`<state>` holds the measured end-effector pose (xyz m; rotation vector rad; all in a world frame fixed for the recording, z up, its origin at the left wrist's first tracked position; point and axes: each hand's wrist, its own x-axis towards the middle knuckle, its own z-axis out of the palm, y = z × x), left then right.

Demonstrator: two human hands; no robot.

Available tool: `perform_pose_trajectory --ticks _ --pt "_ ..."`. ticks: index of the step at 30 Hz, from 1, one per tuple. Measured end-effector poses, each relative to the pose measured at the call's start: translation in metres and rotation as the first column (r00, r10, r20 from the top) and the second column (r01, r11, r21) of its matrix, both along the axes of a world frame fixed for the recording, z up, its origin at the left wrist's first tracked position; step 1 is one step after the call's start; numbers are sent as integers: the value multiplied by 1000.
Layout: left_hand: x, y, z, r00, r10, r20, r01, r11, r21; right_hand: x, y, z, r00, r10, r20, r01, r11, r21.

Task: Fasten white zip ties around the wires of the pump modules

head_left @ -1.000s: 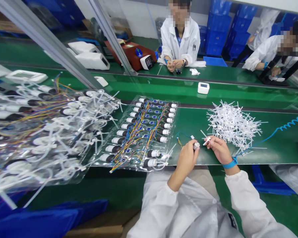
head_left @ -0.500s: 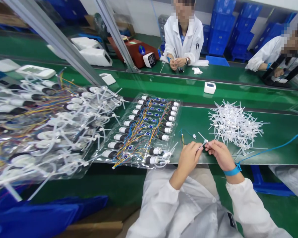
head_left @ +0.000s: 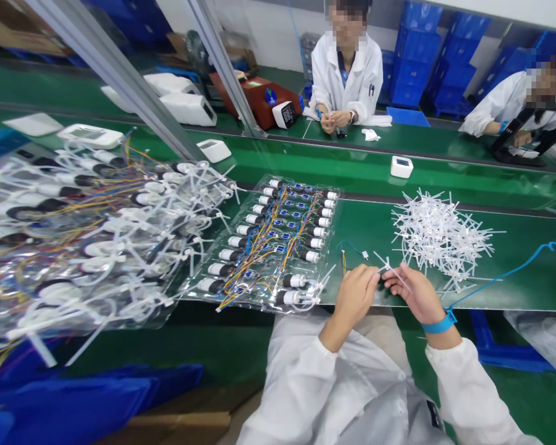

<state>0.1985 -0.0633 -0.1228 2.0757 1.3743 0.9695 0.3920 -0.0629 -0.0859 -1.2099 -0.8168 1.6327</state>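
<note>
My left hand (head_left: 358,292) is closed, its fingers pinched at the near edge of the green table; what they hold is mostly hidden, with thin wires (head_left: 344,259) and a small white connector (head_left: 365,254) just beyond. My right hand (head_left: 412,292), with a blue strap at the wrist, pinches a white piece with thin arms (head_left: 389,266) close to the left fingertips. A heap of similar white pieces (head_left: 440,235) lies beyond my right hand. Left of my hands, a clear plastic tray (head_left: 259,290) bears rows of black and white cylindrical parts with coloured wires.
More trays with white tubes and wires (head_left: 120,247) spread over the left side. A small white device (head_left: 401,167) stands on the ledge behind. A blue coiled cord (head_left: 514,269) runs right from my wrist. Two people in white coats sit across, beyond a metal post (head_left: 222,68).
The white piece has turned, with an arm now lying across my right fingers. My right hand has opened slightly around it. The whole view has shifted a little.
</note>
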Motion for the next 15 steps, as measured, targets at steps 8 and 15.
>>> perform_pose_trajectory --ticks 8,15 --pt "-3 0 -5 981 7 193 -5 1000 -9 -5 -10 -11 995 87 -39 -88 996 -15" --pt "-4 -1 -1 996 -59 71 60 998 -9 -35 -4 -28 994 -50 102 36 990 134"
